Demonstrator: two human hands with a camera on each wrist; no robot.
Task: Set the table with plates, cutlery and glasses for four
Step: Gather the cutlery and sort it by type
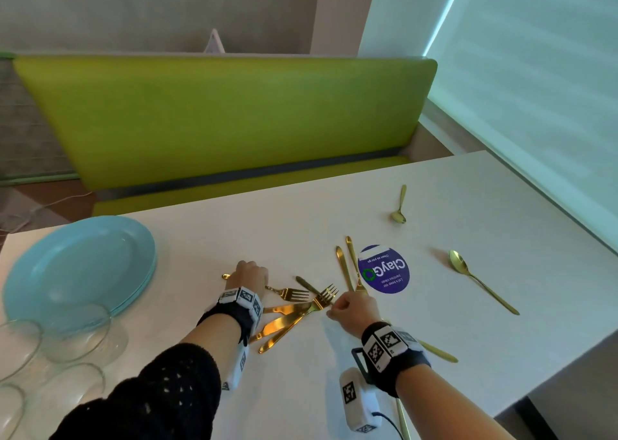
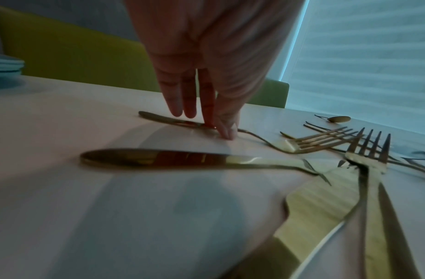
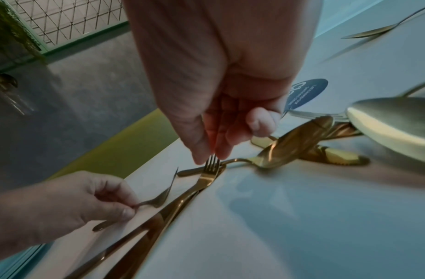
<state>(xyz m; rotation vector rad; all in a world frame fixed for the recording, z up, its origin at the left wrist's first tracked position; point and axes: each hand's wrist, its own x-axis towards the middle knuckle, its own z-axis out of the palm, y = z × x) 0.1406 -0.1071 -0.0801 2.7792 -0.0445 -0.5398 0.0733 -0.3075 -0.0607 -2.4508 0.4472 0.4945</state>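
Observation:
Gold cutlery lies in a loose pile at the middle of the white table [image 1: 468, 332]. My left hand [image 1: 250, 279] pinches the handle of a small fork [image 1: 291, 293], thumb and forefinger [image 2: 208, 117] down on its stem; the fork [image 3: 159, 200] still lies on the table. My right hand [image 1: 351, 305] has thumb and fingers closed round the tines of a second fork [image 1: 322, 300], which lies across two knives [image 1: 284, 319]. The right wrist view shows those tines [image 3: 212, 162] between the fingertips. A stack of light blue plates [image 1: 80, 265] sits at the left, with clear glasses [image 1: 77, 332] in front.
Two more knives [image 1: 346, 265] lie beside a round purple sticker [image 1: 383, 269]. A small spoon [image 1: 399, 205] and a larger spoon [image 1: 481, 282] lie farther right. A green bench [image 1: 217, 121] runs behind the table; a window blind is at the right.

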